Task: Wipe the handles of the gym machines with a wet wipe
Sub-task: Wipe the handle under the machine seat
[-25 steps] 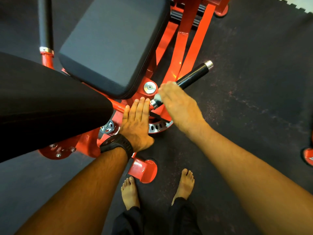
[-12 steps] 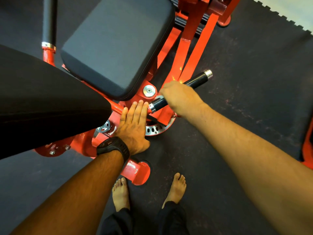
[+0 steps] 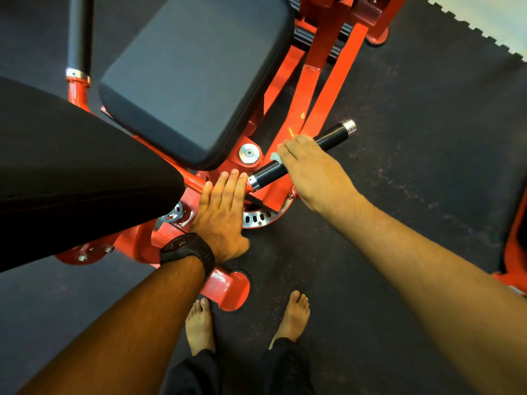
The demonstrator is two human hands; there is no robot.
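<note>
Wrapping the wet wipe [image 3: 275, 157] over the middle of the black handle [image 3: 333, 136], your right hand [image 3: 315, 175] curls its fingers [image 3: 289, 148] round both; your left hand [image 3: 221, 212] lies flat on the red frame [image 3: 194, 182], fingers straight and together. The wipe looks limp and slippery, the handle rigid, so pinch it bunched under your palm.

No text, label, brand, number or sign is showing legibly anywhere. The black cylindrical handle with chrome end caps [image 3: 332, 137] is carrying no readable marking, and the black rubber-strapped wristwatch [image 3: 186, 248] is showing a face too dark to read.
</note>
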